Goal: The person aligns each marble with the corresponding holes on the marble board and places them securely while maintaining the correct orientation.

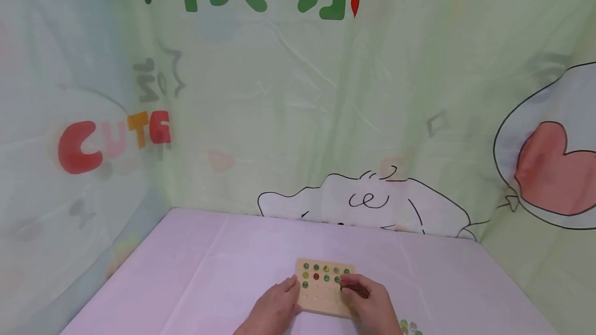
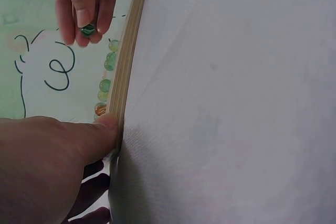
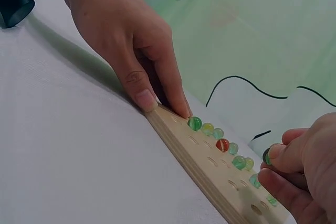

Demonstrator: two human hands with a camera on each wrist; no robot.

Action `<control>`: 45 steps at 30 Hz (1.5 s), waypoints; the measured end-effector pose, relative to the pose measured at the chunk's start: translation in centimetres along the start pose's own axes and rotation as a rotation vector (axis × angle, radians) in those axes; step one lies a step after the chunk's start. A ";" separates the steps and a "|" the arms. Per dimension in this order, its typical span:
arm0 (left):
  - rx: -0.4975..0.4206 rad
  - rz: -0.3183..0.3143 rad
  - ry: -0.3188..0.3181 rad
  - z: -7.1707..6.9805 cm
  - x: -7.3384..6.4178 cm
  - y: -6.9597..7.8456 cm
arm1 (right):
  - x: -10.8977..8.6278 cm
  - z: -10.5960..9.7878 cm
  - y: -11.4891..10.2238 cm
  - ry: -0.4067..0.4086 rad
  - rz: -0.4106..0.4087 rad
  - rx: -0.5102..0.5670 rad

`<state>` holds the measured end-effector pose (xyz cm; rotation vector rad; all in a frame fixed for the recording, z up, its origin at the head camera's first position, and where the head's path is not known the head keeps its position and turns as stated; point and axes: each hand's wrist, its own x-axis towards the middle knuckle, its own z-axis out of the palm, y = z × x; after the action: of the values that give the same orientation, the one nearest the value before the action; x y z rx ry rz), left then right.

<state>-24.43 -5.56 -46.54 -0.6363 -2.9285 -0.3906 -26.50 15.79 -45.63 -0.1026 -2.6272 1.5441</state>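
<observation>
A wooden board (image 1: 321,305) with rows of round hollows lies on the table, its far rows filled with glass marbles. Most marbles are green or yellowish, and one red marble (image 1: 316,276) sits in the second row. My left hand (image 1: 274,306) grips the board's left edge, with the thumb along its near side in the right wrist view. Over the board's right part, my right hand (image 1: 372,300) pinches a dark green marble (image 2: 88,30) between thumb and fingers. That marble is held just above the hollows. A lone green marble (image 3: 195,124) begins the third row at the left.
Several loose marbles (image 1: 405,325) lie on the table to the right of my right hand, partly cut off by the frame's bottom edge. A pale pink cloth covers the table (image 1: 223,268). Printed fabric walls (image 1: 261,92) stand behind and at the sides.
</observation>
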 end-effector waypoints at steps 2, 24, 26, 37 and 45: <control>0.010 -0.002 -0.002 0.0 0.0 0.0 | 0.0 0.3 -0.1 -0.007 -0.013 0.010; 0.020 0.036 -0.029 0.2 0.6 -0.4 | 0.7 3.6 -1.4 -0.030 -0.072 -0.010; 0.024 0.038 -0.031 0.2 0.6 -0.5 | 0.9 3.9 -1.5 -0.025 -0.066 -0.015; 0.006 0.020 -0.046 0.3 0.9 -0.5 | 1.3 5.2 -1.2 -0.031 -0.112 -0.042; 0.035 0.008 -0.051 0.1 0.9 -0.5 | 1.3 5.6 -1.4 -0.024 -0.121 -0.046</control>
<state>-25.51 -5.60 -46.64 -0.6624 -2.9731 -0.3265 -28.46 10.37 -47.12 0.0705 -2.6336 1.4558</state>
